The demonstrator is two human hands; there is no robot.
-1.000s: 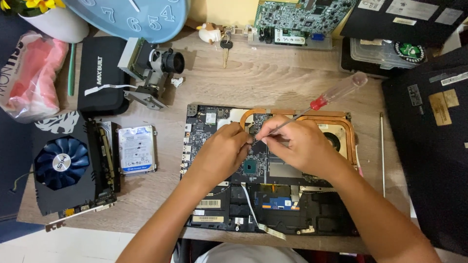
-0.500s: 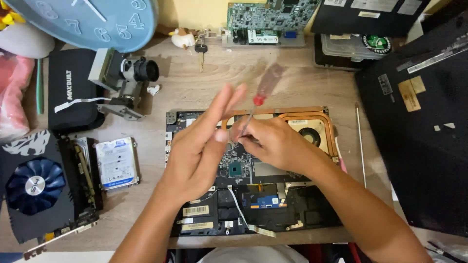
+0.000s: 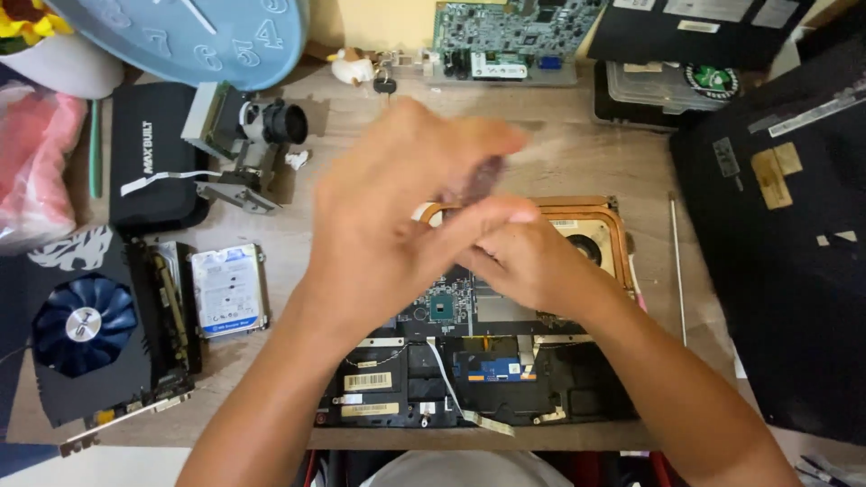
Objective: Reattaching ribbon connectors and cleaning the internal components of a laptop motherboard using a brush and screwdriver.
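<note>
Head view: motion blur obscures the left hand (image 3: 397, 216), fingers extended, above the opened black laptop chassis (image 3: 469, 361) on the wooden desk (image 3: 577, 153). Right hand (image 3: 528, 261) curls closed; its contents cannot be determined.

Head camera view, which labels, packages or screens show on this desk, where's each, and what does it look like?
Hard drive: left of the open laptop, silver, white label with blue strip.
Laptop stickers: lower left inside the chassis, small pale rectangles.
Black case: upper left, white lettering.
Clear plastic box: upper right, round green sticker.
Pink bag: far left.
No lit screens.
</note>
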